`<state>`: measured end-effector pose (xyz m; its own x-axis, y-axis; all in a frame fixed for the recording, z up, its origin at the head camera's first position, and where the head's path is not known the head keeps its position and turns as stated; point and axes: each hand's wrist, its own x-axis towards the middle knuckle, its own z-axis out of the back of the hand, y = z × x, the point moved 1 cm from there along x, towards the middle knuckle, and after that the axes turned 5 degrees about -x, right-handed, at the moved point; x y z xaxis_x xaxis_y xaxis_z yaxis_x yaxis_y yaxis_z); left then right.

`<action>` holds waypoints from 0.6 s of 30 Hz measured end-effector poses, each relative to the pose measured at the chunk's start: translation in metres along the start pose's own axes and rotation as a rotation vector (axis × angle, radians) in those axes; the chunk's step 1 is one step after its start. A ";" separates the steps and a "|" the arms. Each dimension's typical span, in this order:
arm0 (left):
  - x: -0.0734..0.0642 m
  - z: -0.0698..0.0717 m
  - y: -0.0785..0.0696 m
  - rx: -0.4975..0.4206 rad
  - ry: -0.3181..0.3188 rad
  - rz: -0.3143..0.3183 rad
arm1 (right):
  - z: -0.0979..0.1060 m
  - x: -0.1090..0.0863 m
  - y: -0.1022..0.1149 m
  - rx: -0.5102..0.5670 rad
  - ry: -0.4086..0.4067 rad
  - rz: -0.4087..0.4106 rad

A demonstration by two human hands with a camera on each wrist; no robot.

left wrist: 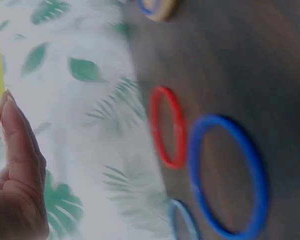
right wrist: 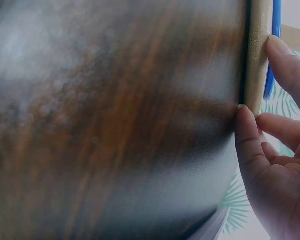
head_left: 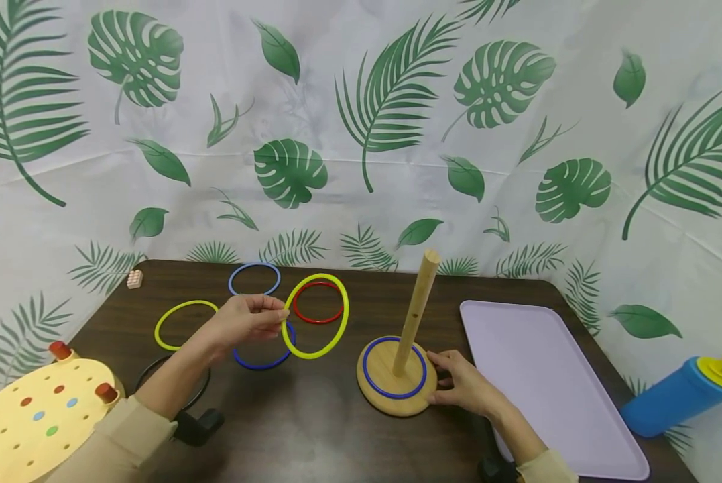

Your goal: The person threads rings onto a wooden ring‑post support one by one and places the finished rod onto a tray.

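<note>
My left hand [head_left: 243,325] pinches a yellow ring [head_left: 308,355] between thumb and fingertips, tilted upright above the table. Behind it lie a red ring [head_left: 316,323], a blue ring [head_left: 261,367] and a light blue ring [head_left: 254,264]. To the right stands a wooden ring stand [head_left: 417,302], its post upright on a round base. A second blue ring [head_left: 395,396] encircles the post and rests flat on that base. My right hand [head_left: 464,388] holds the base at its right edge, thumb and fingers against the rim [right wrist: 259,60] in the right wrist view.
A lilac tray [head_left: 535,376] lies at the right, beside a blue and yellow cylinder [head_left: 668,402]. Another yellow ring [head_left: 157,329] and a black ring [head_left: 202,394] are at the left, near a cream pegboard [head_left: 11,429] with red pegs. One small pink block [head_left: 134,279] sits at the far left corner.
</note>
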<state>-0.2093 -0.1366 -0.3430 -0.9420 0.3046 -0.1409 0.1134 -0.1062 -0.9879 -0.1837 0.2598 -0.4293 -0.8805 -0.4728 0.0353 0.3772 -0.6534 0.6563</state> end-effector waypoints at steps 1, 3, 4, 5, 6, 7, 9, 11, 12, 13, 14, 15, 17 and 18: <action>0.001 -0.003 -0.006 -0.015 0.003 -0.009 | 0.000 0.000 0.000 0.001 0.000 -0.001; 0.003 -0.008 -0.017 -0.028 0.011 -0.031 | 0.000 0.000 0.000 0.005 0.000 -0.005; 0.003 -0.012 -0.023 -0.032 0.017 -0.045 | 0.000 0.000 0.000 0.007 0.001 -0.007; 0.004 -0.015 -0.028 -0.036 0.019 -0.054 | 0.000 0.000 -0.001 0.008 0.002 -0.008; 0.005 -0.019 -0.033 -0.042 0.024 -0.066 | 0.000 0.000 -0.001 0.014 0.002 -0.013; 0.006 -0.023 -0.037 -0.046 0.029 -0.075 | 0.000 0.000 -0.001 0.016 0.005 -0.013; 0.007 -0.031 -0.046 -0.061 0.043 -0.088 | 0.001 0.000 -0.001 0.017 0.008 -0.013; 0.008 -0.040 -0.054 -0.088 0.060 -0.098 | 0.001 0.000 -0.001 0.016 0.009 -0.013; 0.009 -0.045 -0.058 -0.100 0.069 -0.103 | 0.001 0.000 -0.001 0.018 0.010 -0.014; 0.009 -0.049 -0.061 -0.111 0.080 -0.108 | 0.001 0.000 -0.001 0.017 0.011 -0.017; 0.010 -0.054 -0.064 -0.119 0.090 -0.113 | 0.002 0.000 -0.001 0.016 0.010 -0.019; 0.010 -0.058 -0.067 -0.127 0.101 -0.120 | 0.002 0.000 -0.001 0.016 0.011 -0.020; 0.011 -0.066 -0.073 -0.130 0.114 -0.134 | 0.002 0.000 0.000 0.016 0.014 -0.023; 0.012 -0.070 -0.075 -0.128 0.119 -0.140 | 0.002 -0.001 0.000 0.016 0.015 -0.025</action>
<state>-0.2071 -0.0588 -0.2749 -0.9084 0.4181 -0.0006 0.0300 0.0639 -0.9975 -0.1839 0.2615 -0.4280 -0.8849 -0.4656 0.0077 0.3509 -0.6557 0.6685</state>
